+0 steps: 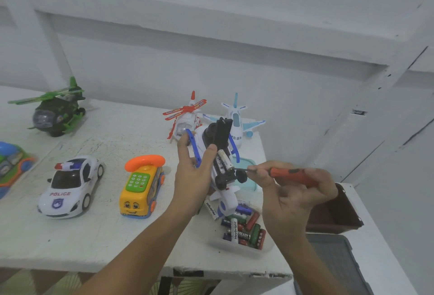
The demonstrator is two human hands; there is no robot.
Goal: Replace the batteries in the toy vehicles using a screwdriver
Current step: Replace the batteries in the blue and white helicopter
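- The left hand [195, 172] holds a white-and-blue toy [229, 198] up off the surface [94, 236], underside towards the camera. Its fingers [209, 154] are curled round the body, with the thumb beside the battery bay.
- The black battery cover [222, 132] stands lifted above the bay, so the unscrewing on this toy looks done.
- 2 batteries [223, 162] sit in the open bay. Whether they are the old cells or fresh ones cannot be told.
- The right hand [296, 198] pinches the orange-handled screwdriver [288, 175] between thumb and fingers [258, 170]. Its tip points at the lower end of the bay, just beside the cells.
- A clear tub [234, 246] of loose batteries [244, 229] sits on the surface below the toy, within easy reach.
- For this toy, closing the cover and driving its screw remain at least; a swap of cells may remain too.
- The police car [70, 186], yellow phone bus [141, 186], green helicopter [58, 111], red-and-white helicopter [186, 118] and pale blue plane [236, 118] stand upright on the surface. Nothing shows whether any has been serviced.
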